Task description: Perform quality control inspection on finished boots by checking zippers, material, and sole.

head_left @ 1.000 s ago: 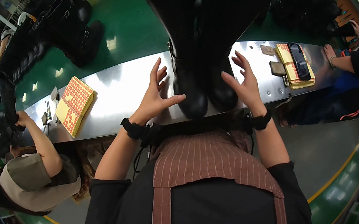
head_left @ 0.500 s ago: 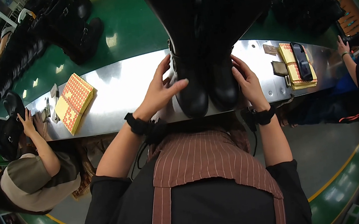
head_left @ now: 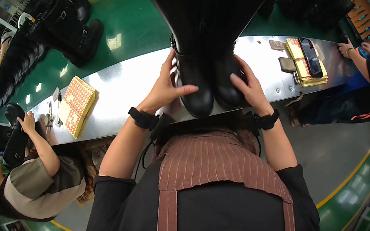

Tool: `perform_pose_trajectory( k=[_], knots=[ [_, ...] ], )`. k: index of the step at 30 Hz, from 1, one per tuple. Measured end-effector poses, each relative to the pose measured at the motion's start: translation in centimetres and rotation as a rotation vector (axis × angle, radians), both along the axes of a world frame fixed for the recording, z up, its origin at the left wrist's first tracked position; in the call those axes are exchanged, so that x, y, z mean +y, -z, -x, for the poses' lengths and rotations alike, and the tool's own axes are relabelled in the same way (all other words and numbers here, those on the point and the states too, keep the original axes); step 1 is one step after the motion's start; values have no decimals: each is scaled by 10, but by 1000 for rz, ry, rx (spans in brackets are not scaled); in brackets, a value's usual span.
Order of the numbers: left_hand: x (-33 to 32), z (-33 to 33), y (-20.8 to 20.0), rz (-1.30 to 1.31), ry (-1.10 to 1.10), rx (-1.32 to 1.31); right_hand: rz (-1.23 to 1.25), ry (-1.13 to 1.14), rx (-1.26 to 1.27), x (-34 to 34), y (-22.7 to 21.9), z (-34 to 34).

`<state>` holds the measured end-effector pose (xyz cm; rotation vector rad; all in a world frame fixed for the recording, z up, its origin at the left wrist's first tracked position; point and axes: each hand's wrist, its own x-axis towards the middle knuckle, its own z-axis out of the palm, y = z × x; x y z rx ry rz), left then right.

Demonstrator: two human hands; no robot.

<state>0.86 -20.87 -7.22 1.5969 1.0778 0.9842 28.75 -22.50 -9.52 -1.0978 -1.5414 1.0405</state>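
Note:
A pair of tall black boots stands side by side at the front edge of the metal bench, toes toward me. My left hand (head_left: 164, 89) is around the outer side of the left boot (head_left: 198, 98), its fingers near the side buckle and its thumb across the foot. My right hand (head_left: 252, 88) rests on the outer side of the right boot (head_left: 225, 88), thumb over the foot and fingers along the side. Together the hands clasp the pair from both sides. The shafts lean apart toward the top and leave the picture.
Yellow-and-red printed sheets (head_left: 78, 104) lie left on the metal bench (head_left: 121, 96). At right, a phone (head_left: 310, 57) lies on another stack beside a small dark block (head_left: 287, 64). Beyond is a green surface (head_left: 130, 28) with more black boots (head_left: 67, 33). Co-workers sit at both sides.
My hands have closed in a little on the boots, the right thumb now over the right boot's foot. The right-hand co-worker's hands have moved lower.

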Motion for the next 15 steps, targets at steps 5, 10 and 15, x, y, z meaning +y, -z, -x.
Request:
perform_pose_trajectory(
  k=[5, 10, 15],
  knots=[
    [-32, 7, -7, 112, -61, -59, -119, 35, -234, -10, -2, 6],
    [-26, -1, -17, -37, -166, 20, 42, 132, -109, 11, -12, 5],
    [-18, -17, -10, 70, -133, -51, 306, 159, 98, 36, -8, -9]
  ],
)
